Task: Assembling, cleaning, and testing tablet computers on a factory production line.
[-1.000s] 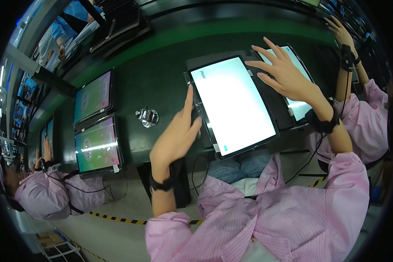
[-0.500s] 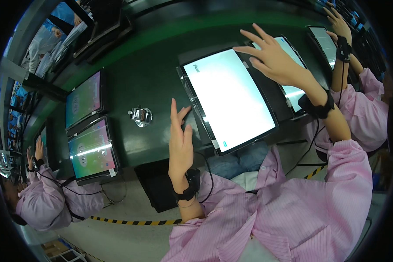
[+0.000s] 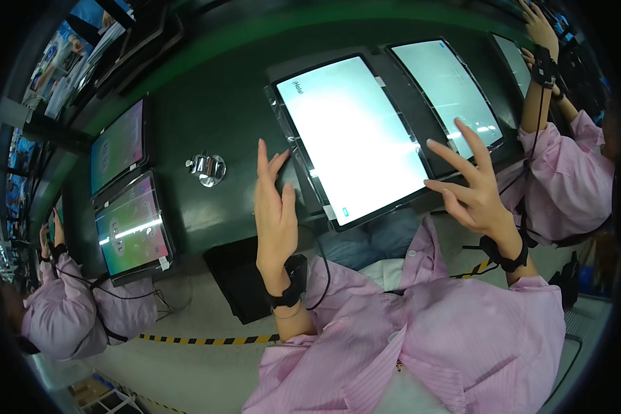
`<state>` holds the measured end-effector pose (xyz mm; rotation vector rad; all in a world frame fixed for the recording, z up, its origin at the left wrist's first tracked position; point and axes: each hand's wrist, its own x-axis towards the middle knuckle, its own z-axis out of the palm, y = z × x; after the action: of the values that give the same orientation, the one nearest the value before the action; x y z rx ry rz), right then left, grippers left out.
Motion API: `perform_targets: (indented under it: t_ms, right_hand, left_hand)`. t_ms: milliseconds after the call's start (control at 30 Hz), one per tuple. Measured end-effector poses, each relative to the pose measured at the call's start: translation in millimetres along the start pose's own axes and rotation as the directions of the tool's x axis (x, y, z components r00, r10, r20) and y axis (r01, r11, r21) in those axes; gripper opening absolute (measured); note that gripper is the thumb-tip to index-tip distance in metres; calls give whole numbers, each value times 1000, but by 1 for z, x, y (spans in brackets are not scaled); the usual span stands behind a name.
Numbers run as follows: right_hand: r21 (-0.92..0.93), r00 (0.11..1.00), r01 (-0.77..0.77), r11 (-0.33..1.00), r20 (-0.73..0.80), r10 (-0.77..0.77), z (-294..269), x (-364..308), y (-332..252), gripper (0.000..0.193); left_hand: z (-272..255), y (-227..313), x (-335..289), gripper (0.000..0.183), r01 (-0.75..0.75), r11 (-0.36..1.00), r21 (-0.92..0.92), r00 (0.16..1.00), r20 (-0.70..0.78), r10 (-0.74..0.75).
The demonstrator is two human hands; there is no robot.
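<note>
In front of me a tablet (image 3: 355, 138) lies on the dark green bench, its screen lit bright white with a small blue button near the lower corner. Clear film shows along its left edge. My left hand (image 3: 276, 214) is beside that edge, fingers stretched out, holding nothing. By the tablet's lower right corner is my right hand (image 3: 472, 193), its fingers spread, the index or middle tip close to the screen's edge; whether it touches, I cannot tell. A second tablet (image 3: 448, 90) with a pale lit screen lies just right of the first.
Two tablets with colourful screens, one nearer (image 3: 132, 224) and one farther (image 3: 117, 148), lie at left. A shiny metal fixture (image 3: 207, 169) stands on the bench (image 3: 214, 90). Co-workers in pink sit on both sides, one at right (image 3: 566, 179). Wrist-band cords hang from my arms.
My right hand has moved from the tablet's far right corner down toward its near right corner. The left hand stays beside the left edge. The whole view has shifted slightly.
</note>
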<state>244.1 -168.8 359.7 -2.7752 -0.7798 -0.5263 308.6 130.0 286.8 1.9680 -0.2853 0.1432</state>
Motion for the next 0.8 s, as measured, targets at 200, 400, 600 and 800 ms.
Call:
perform_targets:
  t_ms: [200,400,600,800]
  right_hand:
    - [86,988,150,985,31,-153,12,28,-39,28]
    - [188,966,231,955,75,-249,39,48,-61,32]
    - [124,972,234,964,-12,-234,28,79,-59,22]
    - [-83,951,299,951,-52,-304,50,154,-22,19]
  left_hand:
    - [-2,-5,-2,63,-12,999,-41,1000,20,12]
    - [-3,-9,-1,62,-41,995,-89,999,20,43]
    - [-8,-11,-3,62,-53,993,-101,999,6,53]
    - [-7,-10,-4,63,-43,993,-107,999,1,43]
